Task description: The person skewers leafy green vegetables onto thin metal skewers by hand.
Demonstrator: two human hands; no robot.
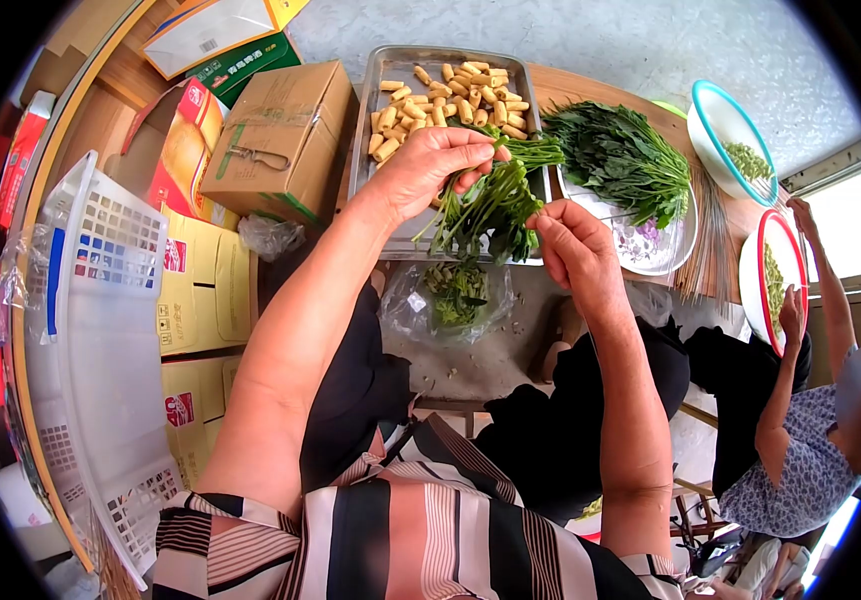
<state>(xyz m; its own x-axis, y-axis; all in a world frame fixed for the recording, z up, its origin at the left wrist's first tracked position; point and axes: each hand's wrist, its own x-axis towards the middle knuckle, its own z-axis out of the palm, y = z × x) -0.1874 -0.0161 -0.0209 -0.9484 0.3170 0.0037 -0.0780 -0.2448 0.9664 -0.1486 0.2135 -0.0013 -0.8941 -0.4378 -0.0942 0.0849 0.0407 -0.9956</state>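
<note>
A small bunch of green leafy stems (pixel 495 205) hangs between my hands, over the front of the metal tray. Its upper end is gripped by my left hand (pixel 438 168), thumb and fingers closed. My right hand (pixel 578 252) pinches at the lower right of the bunch; what exactly lies between its fingertips is too small to make out. Behind them, the metal tray (pixel 375 75) carries many short tan rolled pieces (pixel 470 95). To the right, a large pile of leafy greens (pixel 620 155) rests on a white plate (pixel 665 255) with purple bits.
Below the table edge sits a clear plastic bag (pixel 400 310) with leaves inside. Thin sticks (pixel 707 250) lie right of the plate. Further right are a blue-rimmed bowl (pixel 715 100) and a red-rimmed bowl (pixel 750 280), beside another person's hands. Cardboard boxes (pixel 270 135) and a white plastic basket (pixel 100 330) stand left.
</note>
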